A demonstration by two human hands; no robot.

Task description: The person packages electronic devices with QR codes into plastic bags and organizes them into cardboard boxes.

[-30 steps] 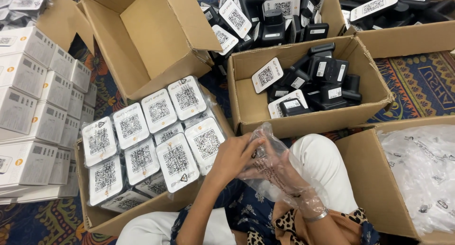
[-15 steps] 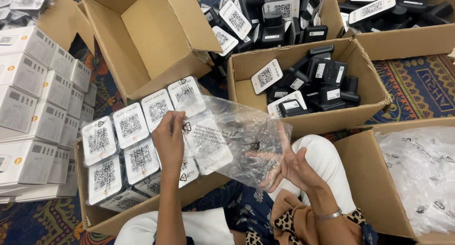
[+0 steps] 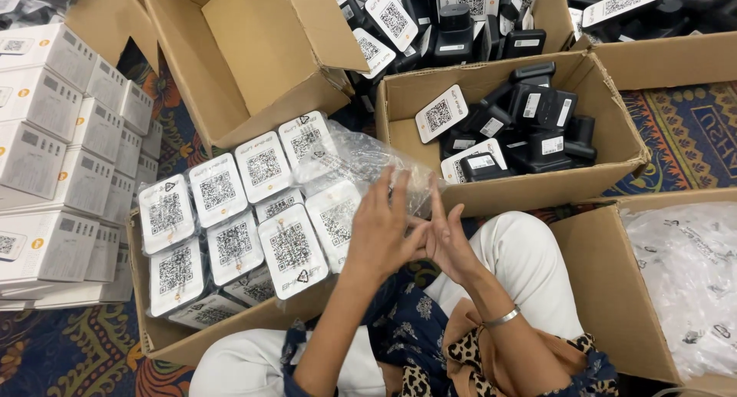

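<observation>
My left hand (image 3: 380, 232) and right hand (image 3: 445, 239) met over my lap, palms nearly together, fingers stretched and mostly open around the crinkled clear plastic bag (image 3: 368, 163). The bag lay just beyond my fingertips, draped over the white square devices printed with black code squares (image 3: 265, 213); I could not tell how firmly either hand pinched it. Those devices filled the low cardboard box (image 3: 153, 335) to the left of my fingers. Beyond my fingers stood another cardboard box of black devices (image 3: 537, 128).

I judged the film could slip free, since my fingers were spread rather than clamped, and it might snag on a device corner.

Half a second earlier my hands were apart, the left holding the bag up and spread; now they had come together and the bag had sunk lower.
</observation>
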